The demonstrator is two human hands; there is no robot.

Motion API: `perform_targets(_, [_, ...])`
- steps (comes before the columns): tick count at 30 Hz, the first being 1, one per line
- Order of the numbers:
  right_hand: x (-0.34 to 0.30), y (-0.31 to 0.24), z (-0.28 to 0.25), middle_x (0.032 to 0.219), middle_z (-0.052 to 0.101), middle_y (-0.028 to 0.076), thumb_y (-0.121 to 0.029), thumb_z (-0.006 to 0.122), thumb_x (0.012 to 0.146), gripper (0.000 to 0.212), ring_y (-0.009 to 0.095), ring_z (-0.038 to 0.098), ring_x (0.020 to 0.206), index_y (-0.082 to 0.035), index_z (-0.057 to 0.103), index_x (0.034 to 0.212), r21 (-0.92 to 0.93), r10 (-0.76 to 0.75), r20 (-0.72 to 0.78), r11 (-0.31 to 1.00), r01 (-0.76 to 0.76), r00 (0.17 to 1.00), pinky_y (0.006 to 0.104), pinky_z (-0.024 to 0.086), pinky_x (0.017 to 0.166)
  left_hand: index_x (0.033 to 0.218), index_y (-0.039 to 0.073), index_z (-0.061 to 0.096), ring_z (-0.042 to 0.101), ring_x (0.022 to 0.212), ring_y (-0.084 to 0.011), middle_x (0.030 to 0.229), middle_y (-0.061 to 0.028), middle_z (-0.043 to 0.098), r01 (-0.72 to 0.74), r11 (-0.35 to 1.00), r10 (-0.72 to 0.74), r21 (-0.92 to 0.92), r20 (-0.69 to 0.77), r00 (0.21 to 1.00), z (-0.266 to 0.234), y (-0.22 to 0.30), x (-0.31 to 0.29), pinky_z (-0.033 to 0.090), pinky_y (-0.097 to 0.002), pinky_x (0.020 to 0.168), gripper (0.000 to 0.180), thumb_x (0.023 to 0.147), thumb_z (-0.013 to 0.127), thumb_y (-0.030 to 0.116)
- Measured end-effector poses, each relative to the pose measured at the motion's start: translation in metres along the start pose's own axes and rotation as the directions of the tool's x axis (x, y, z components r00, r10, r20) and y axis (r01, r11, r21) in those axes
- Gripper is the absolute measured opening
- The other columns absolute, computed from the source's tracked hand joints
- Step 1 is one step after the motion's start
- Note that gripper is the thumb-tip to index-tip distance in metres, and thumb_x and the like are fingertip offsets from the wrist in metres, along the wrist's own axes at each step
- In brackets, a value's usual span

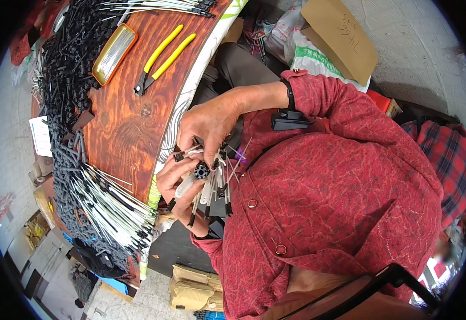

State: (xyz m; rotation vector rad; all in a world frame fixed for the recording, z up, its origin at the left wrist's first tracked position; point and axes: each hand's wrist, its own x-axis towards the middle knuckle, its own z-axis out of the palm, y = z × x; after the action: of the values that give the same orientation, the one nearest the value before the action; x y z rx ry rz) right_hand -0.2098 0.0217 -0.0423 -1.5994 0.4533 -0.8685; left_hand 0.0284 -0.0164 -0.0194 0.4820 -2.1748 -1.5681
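My left hand (pixel 177 178) is closed around a cluster of thin white rods (pixel 208 192) with black end pieces, which fan out below its fingers. A round black hub-like piece (pixel 201 170) with notches around its edge shows among the rods, between the two hands. From above, my right hand (pixel 211 125) reaches over the same cluster, thumb and fingers pinched at the rods beside the hub. The exact part under its fingertips is hidden. Both hands are just off the table's edge, in front of the red patterned shirt.
Yellow-handled cutting pliers (pixel 161 61) lie on the wooden table (pixel 129 117), near an orange-rimmed tray (pixel 114 53) of thin wires. Black small parts (pixel 78 58) are heaped along the far side. More black-tipped white rods (pixel 110 208) lie bundled there. A cardboard piece (pixel 345 40) stands at upper right.
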Motion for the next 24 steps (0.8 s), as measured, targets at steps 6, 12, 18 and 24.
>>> perform_targets(6, [0.002, 0.002, -0.001, 0.072, 0.063, 0.007, -0.014, 0.085, 0.068, 0.028, 0.017, 0.057, 0.068, 0.001, 0.064, 0.077, -0.031, -0.005, 0.038, 0.999, 0.006, 0.999, 0.0352, 0.044, 0.063, 0.095, -0.002, 0.071, 0.065, 0.089, -0.0255, 0.098, -0.0134, 0.072, 0.015, 0.999, -0.016, 0.038, 0.04, 0.999, 0.001, 0.012, 0.004, 0.046, -0.0353, 0.085, 0.041, 0.06, 0.084, 0.013])
perform_targets(12, [0.0, -0.004, -0.005, 0.069, 0.063, 0.006, -0.015, 0.084, 0.069, 0.024, 0.016, 0.057, 0.065, -0.001, 0.066, 0.077, -0.115, 0.054, 0.024, 0.992, -0.051, 0.998, 0.0353, 0.043, 0.061, 0.096, -0.003, 0.069, 0.065, 0.092, -0.0263, 0.098, -0.0134, 0.071, 0.015, 0.999, -0.016, 0.033, 0.041, 0.999, 0.002, 0.014, 0.007, 0.048, -0.0357, 0.082, 0.038, 0.061, 0.08, 0.008])
perform_targets(18, [0.002, -0.006, -0.006, 0.069, 0.063, 0.006, -0.016, 0.084, 0.07, 0.025, 0.017, 0.057, 0.065, -0.001, 0.066, 0.078, -0.155, 0.042, 0.041, 0.987, -0.035, 0.998, 0.0353, 0.043, 0.061, 0.098, -0.003, 0.068, 0.065, 0.092, -0.0275, 0.098, -0.0149, 0.07, -0.003, 0.997, 0.0, 0.073, 0.047, 0.999, -0.002, 0.017, 0.002, 0.048, -0.0349, 0.083, 0.039, 0.062, 0.08, 0.006])
perform_targets(24, [0.005, -0.013, -0.015, 0.078, 0.066, 0.007, -0.023, 0.085, 0.072, 0.033, 0.018, 0.061, 0.074, -0.003, 0.067, 0.091, -0.294, 0.1, -0.011, 0.951, -0.099, 0.995, 0.0357, 0.046, 0.066, 0.1, -0.003, 0.069, 0.065, 0.091, -0.0261, 0.098, -0.0142, 0.068, -0.016, 0.998, 0.017, 0.057, -0.028, 0.999, 0.002, 0.01, 0.005, 0.049, -0.036, 0.084, 0.042, 0.063, 0.083, 0.011])
